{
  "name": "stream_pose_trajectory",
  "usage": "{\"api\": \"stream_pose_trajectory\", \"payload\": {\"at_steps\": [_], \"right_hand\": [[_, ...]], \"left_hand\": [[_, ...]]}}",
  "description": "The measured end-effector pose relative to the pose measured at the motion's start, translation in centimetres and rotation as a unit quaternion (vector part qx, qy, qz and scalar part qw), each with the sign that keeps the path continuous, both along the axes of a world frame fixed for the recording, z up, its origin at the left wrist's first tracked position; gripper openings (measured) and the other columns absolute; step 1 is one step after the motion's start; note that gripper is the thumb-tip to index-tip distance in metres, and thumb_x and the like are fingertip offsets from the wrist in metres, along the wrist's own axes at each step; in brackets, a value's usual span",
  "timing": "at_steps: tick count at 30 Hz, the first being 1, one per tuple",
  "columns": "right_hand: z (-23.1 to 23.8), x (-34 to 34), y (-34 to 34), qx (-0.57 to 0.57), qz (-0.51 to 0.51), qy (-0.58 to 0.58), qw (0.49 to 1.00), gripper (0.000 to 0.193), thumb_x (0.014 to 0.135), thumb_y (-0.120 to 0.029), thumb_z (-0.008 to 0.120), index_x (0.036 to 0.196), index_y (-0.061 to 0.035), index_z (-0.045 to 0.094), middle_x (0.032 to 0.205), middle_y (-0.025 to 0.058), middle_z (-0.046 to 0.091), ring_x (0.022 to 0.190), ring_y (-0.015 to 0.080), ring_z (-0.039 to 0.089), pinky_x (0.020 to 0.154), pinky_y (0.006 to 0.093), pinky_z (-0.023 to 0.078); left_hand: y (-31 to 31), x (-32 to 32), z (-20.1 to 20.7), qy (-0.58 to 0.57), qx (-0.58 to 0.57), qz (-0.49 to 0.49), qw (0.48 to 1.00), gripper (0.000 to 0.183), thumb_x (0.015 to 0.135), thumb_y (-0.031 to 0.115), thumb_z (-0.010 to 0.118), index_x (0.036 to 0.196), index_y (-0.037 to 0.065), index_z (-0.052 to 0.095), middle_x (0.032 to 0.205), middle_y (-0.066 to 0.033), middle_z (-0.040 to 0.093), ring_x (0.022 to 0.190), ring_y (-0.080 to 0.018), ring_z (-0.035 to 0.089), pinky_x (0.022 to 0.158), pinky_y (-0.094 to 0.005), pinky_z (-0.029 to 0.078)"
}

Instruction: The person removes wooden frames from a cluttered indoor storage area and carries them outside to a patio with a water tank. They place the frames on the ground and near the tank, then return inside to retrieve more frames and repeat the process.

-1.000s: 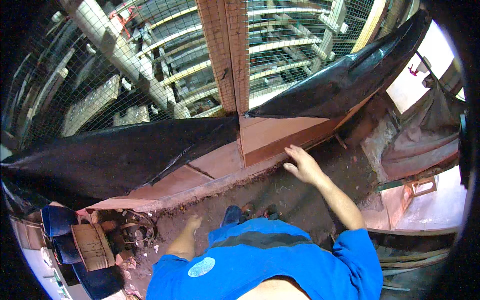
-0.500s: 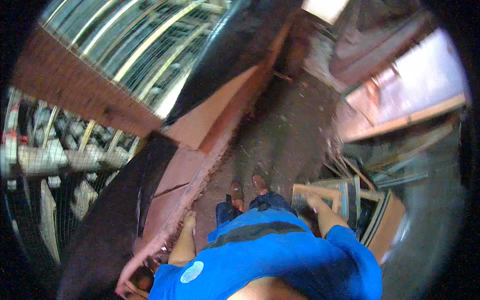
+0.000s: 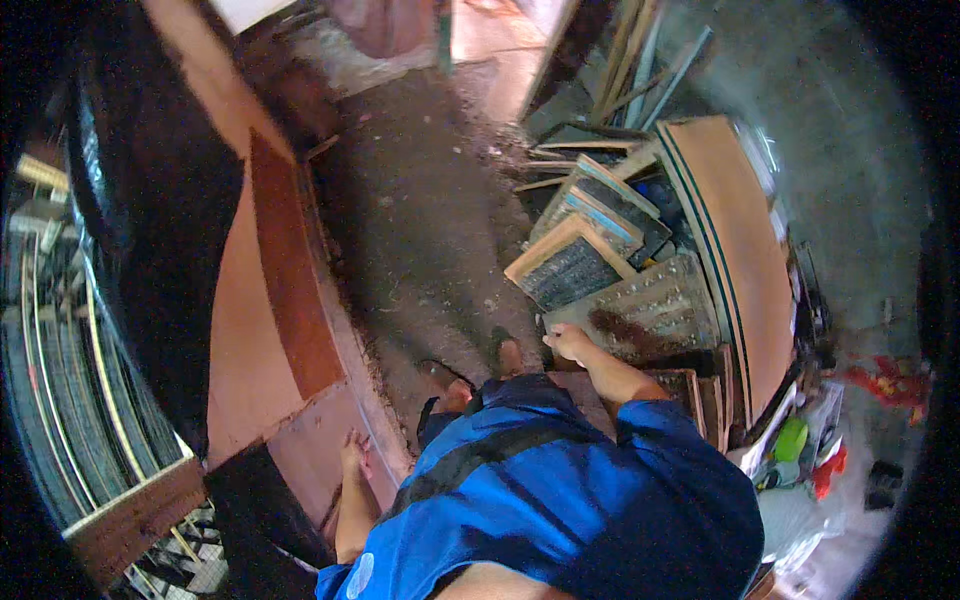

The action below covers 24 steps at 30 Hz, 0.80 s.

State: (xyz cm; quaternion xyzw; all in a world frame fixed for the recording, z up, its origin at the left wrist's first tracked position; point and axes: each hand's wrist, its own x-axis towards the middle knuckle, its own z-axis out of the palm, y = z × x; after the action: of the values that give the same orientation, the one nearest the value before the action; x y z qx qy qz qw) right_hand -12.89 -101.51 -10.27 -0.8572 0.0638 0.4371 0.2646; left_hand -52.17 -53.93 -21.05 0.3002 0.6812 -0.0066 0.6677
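Down at the lower middle, the right hand reaches forward to a stack of flat wooden frames and boards leaning on one another; its fingers curl at the near edge of a pale perforated panel, though whether they truly grip it or only rest there I cannot tell. The left hand hangs low and spread, fingers loose, touching or just above the reddish plywood sheet that runs along the person's left side, with black plastic sheeting draped beyond it. Between the two lies a dirt floor, where both sandalled feet stand close to the stack.

The frames rest at mixed angles, one propped on the next, with a large curved brown board behind them. Pulling the near panel out could likely let those above slide toward the feet. The person leans between two supports, so the plywood edge shifting under the left hand might upset balance on the loose, gritty ground.
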Motion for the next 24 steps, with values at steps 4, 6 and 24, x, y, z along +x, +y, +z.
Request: {"api": "stream_pose_trajectory", "payload": {"at_steps": [4, 6, 24], "right_hand": [[-2.1, -2.5, -6.8, -0.073, -0.066, -0.003, 0.995, 0.061, 0.09, -0.041, 0.074, 0.138, -0.0038, 0.061, 0.136, 0.0217, 0.063, 0.126, 0.0324, 0.061, 0.104, 0.0406, 0.047], [-2.8, -3.4, -10.8, -0.042, -0.07, 0.021, 0.996, 0.065, 0.088, -0.044, 0.074, 0.137, -0.0042, 0.061, 0.133, 0.0209, 0.065, 0.123, 0.0332, 0.063, 0.102, 0.0415, 0.049], [0.8, -14.7, -28.8, -0.372, -0.368, -0.309, 0.795, 0.095, 0.082, -0.02, 0.076, 0.16, -0.0148, 0.022, 0.158, 0.0191, 0.028, 0.153, 0.0361, 0.016, 0.124, 0.0535, 0.016]], "left_hand": [[-1.3, 2.8, 2.3, 0.009, 0.006, -0.219, 0.976, 0.045, 0.099, 0.03, 0.062, 0.142, 0.021, 0.05, 0.11, 0.0, 0.06, 0.102, -0.0196, 0.067, 0.068, -0.0297, 0.05], [-2.4, 3.9, 3.5, 0.029, 0.003, -0.203, 0.979, 0.04, 0.099, 0.029, 0.062, 0.137, 0.022, 0.053, 0.106, 0.0014, 0.06, 0.087, -0.0175, 0.064, 0.061, -0.0284, 0.048], [-6.2, 30.5, 7.1, -0.055, 0.125, -0.604, 0.785, 0.044, 0.097, 0.029, 0.066, 0.136, 0.012, 0.057, 0.111, -0.0024, 0.062, 0.1, -0.0175, 0.06, 0.062, -0.0247, 0.047]]}}
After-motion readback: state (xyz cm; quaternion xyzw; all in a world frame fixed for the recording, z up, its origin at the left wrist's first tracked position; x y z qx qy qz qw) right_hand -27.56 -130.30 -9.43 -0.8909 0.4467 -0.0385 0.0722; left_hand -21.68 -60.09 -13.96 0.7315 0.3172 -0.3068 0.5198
